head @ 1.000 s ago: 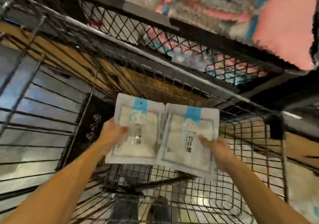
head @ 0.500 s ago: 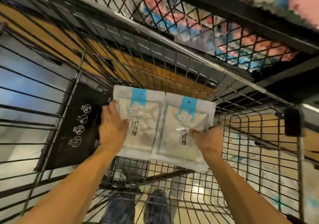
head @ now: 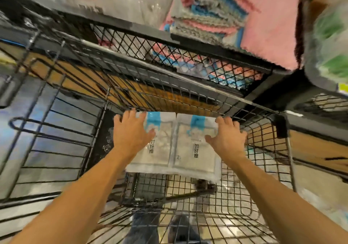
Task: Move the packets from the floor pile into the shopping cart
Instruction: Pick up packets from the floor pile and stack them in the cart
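White twin packets point(head: 174, 147) lie flat in the wire cart point(head: 244, 196), under spread, straight fingers of left hand point(head: 130, 133) and right hand point(head: 228, 139), neither gripping

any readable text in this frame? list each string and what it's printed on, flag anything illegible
"竹纤维", vertical black characters, on the left packet.
"竹纤维", the same vertical print, on the right packet.
"2", small, near the lower left of the right packet; what follows it is too blurred to read.
Small print under the blue mark at the top of each packet: too blurred to read.
Round white symbols on the black panel at the cart's end: too blurred to read.
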